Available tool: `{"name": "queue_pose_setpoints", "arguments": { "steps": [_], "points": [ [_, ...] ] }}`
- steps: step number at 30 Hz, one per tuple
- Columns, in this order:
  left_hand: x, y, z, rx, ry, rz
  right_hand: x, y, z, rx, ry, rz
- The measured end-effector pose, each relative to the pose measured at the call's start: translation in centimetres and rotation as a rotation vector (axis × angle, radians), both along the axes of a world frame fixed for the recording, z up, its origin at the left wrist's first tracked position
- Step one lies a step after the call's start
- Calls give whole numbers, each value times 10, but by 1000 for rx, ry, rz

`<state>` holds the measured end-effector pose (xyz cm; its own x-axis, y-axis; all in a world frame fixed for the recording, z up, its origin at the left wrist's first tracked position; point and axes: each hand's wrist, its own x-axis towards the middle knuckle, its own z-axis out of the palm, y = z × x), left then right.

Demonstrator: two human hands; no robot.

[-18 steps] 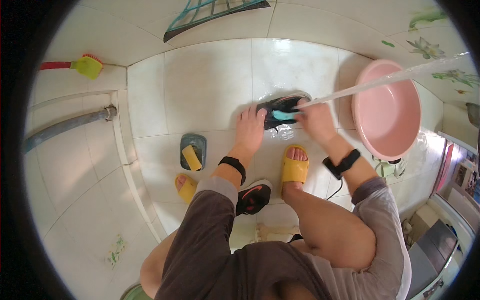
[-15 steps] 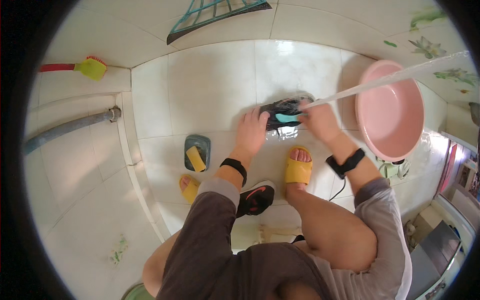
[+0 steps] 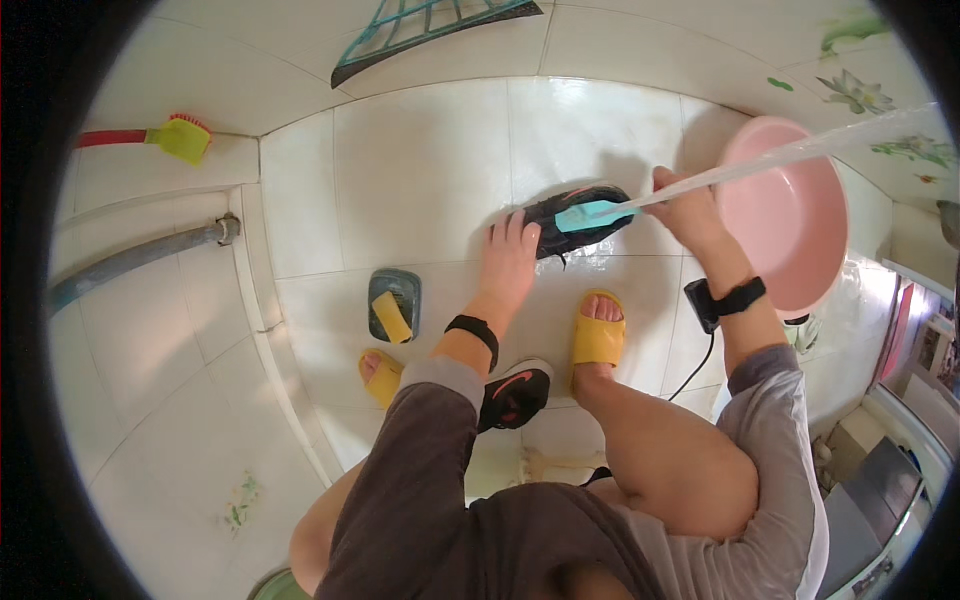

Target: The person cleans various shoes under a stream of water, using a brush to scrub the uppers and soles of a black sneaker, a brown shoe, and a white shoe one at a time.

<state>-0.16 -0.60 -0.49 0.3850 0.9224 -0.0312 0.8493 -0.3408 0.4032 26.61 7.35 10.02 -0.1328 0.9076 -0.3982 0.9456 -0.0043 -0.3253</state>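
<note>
Pink plastic basin point(image 3: 790, 235) stands at three o'clock of the black shoe point(image 3: 588, 238), whose scrubbing looks unfinished under a water stream point(image 3: 780, 158); the second shoe point(image 3: 516, 400), at seven o'clock, appears untouched. Left hand point(image 3: 509, 262) curls over the first's nine-o'clock end; right hand point(image 3: 690, 215) seemingly pinches a turquoise brush point(image 3: 583, 217).

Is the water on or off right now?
On: a stream of water slants in from the upper right and reaches the turquoise brush at the black shoe.

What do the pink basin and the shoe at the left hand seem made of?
Pink basin: probably smooth, semi-gloss plastic, by its even colour and rounded rim. Shoe: possibly matte fabric or synthetic, by its dark, soft-looking upper; the weave isn't clear.
</note>
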Motion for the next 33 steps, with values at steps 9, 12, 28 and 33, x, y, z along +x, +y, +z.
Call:
{"name": "queue_pose_setpoints", "arguments": {
  "steps": [9, 12, 28, 33],
  "points": [
    [-8, 10, 33, -187, -87, 152, -13, -4, -2, 32, -38, 38],
    [-4, 11, 31, -186, -80, 129, -14, -6, -10, 147, -44, 102],
    [-9, 8, 12, -120, 97, 100, -60, -9, -7, 151, 58, 232],
    [3, 11, 21, -168, 38, 135, -50, -18, -16, 270, 76, 211]
  ]
}}
